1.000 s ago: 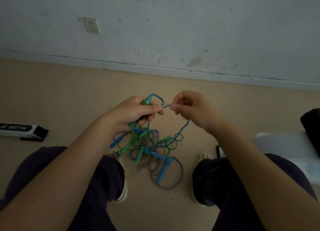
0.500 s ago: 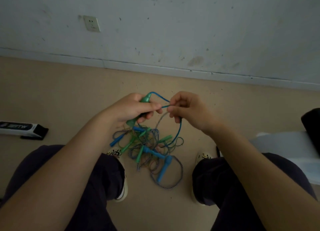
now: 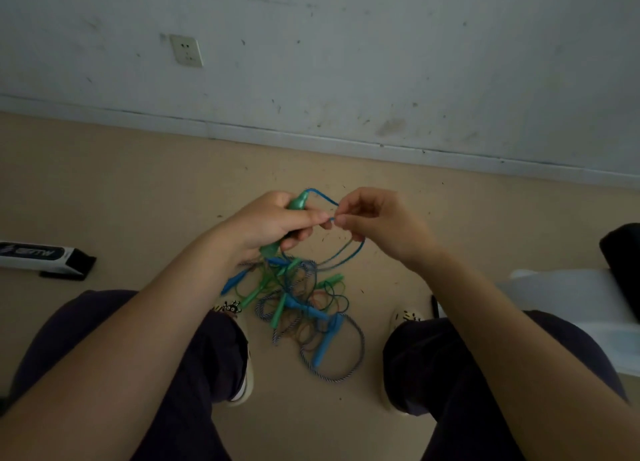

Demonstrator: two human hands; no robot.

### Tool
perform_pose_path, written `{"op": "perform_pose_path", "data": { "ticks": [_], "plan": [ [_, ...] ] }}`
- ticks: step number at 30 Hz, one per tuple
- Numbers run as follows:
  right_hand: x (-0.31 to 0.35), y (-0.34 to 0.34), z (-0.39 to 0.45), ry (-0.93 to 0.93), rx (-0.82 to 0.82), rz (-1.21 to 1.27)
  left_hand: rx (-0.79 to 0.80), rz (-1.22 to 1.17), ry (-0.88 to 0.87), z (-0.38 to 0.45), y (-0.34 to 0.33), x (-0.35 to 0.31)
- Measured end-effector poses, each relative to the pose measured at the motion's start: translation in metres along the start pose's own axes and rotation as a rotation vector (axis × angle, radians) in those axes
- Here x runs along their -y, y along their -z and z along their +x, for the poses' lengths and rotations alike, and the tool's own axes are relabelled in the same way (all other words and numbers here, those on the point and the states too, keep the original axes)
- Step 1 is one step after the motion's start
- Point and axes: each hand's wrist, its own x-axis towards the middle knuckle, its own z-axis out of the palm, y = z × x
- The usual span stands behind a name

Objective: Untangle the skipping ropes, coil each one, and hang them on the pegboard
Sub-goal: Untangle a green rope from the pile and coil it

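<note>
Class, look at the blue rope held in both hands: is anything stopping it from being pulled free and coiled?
Yes. The left hand grips a green handle, the right hand pinches the blue rope, but that rope runs down into the tangled pile on the floor. No pegboard is in view.

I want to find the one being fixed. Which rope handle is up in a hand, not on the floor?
The green handle gripped in the left hand. The other blue and green handles lie in the tangle on the floor.
</note>
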Motion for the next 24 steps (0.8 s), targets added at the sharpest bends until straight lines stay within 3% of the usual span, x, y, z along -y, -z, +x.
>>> {"op": "perform_pose_path", "data": {
  "ticks": [5, 12, 17, 20, 24],
  "plan": [
    [-0.004, 0.022, 0.007, 0.034, -0.209, 0.112, -0.083, -0.064, -0.048, -0.002, 0.024, -0.002],
    [0.004, -0.005, -0.001, -0.034, 0.059, 0.11, 0.004, -0.025, -0.04, -0.002, -0.002, -0.001],
    [0.002, 0.005, 0.002, 0.005, -0.088, 0.051, -0.06, -0.04, -0.063, -0.004, 0.016, -0.007],
    [0.003, 0.018, 0.004, 0.034, -0.195, 0.14, -0.108, -0.154, -0.116, -0.007, 0.038, -0.007],
    [0.006, 0.017, 0.002, 0.029, -0.137, 0.242, -0.09, -0.193, -0.156, -0.006, 0.039, -0.003]
  ]
}}
